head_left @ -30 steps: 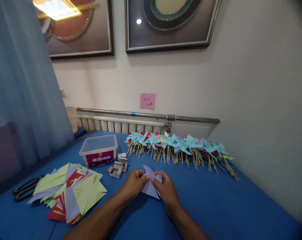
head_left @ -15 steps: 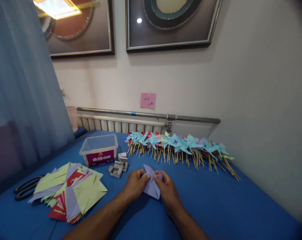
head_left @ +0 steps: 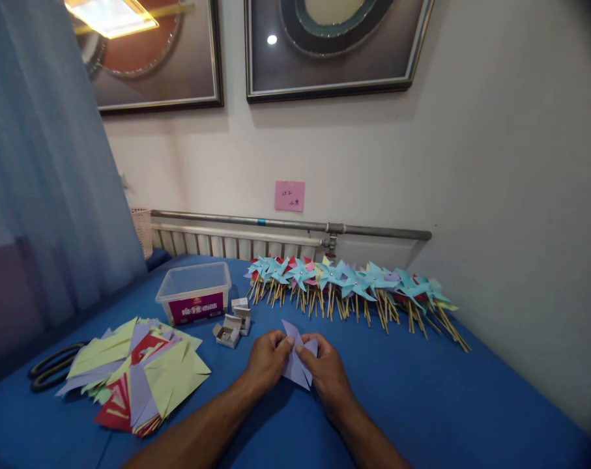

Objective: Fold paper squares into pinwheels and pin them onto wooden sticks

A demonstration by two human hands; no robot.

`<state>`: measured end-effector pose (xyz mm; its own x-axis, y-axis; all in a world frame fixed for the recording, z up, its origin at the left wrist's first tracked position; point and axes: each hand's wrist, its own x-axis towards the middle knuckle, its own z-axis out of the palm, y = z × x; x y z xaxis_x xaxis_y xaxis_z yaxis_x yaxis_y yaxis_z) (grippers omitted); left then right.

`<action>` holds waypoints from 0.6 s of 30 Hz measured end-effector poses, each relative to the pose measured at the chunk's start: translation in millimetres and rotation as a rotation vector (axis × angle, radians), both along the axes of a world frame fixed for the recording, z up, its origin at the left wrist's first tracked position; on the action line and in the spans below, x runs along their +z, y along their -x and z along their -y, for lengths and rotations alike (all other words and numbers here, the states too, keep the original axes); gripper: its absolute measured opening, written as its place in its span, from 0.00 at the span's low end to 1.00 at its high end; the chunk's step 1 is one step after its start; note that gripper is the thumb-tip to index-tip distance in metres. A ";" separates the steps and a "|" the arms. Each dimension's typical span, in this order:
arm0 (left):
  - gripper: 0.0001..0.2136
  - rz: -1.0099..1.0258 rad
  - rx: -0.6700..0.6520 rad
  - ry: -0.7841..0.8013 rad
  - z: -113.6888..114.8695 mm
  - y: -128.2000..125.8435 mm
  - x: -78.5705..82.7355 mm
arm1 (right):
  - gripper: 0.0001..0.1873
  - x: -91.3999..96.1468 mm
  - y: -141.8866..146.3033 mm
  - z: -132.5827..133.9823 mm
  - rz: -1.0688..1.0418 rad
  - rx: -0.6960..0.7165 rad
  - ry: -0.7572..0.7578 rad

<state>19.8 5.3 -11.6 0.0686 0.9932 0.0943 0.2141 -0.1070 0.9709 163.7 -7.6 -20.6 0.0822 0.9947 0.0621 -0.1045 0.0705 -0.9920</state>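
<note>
A cut square of purple paper [head_left: 298, 373], partly folded toward a pinwheel shape, is held between my two hands above the blue surface. My left hand [head_left: 270, 355] pinches its left side, thumb on top. My right hand [head_left: 324, 365] grips the right side, its thumb pressing near the paper's middle. The fingertips beneath the paper are hidden. Left of my left hand stand small white boxes [head_left: 227, 332], one with its flaps up and small metal bits inside. A pile of cut paper squares [head_left: 178, 378] in yellow, purple, red and green lies farther left.
Finished pinwheels [head_left: 356, 283] on wooden sticks lie in a long row at the back. A clear plastic tub [head_left: 197, 280] stands behind the paper pile. Black-handled scissors [head_left: 51, 371] lie at the far left, partly under paper. A curtain [head_left: 55, 163] hangs on the left.
My left thumb has shifted slightly up and my right thumb slightly left on the purple paper. Everything else stays where it was.
</note>
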 end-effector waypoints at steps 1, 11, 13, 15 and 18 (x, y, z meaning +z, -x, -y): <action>0.16 0.008 -0.002 0.000 -0.3 -0.3 -1.0 | 0.19 0.5 0.1 0.0 0.002 0.000 0.003; 0.15 0.217 -0.230 0.148 1.5 6.3 9.9 | 0.16 -3.7 -5.6 -2.6 -0.027 -0.034 0.001; 0.17 0.196 -0.251 0.133 0.6 7.7 7.8 | 0.17 -4.1 -6.3 -2.6 -0.035 -0.023 0.002; 0.19 0.164 -0.243 0.098 -0.5 8.0 3.6 | 0.17 -3.6 -6.5 -2.2 -0.043 -0.021 0.005; 0.20 0.109 -0.203 0.041 -1.5 6.6 -1.8 | 0.17 -2.0 -6.1 -1.5 -0.034 -0.018 0.007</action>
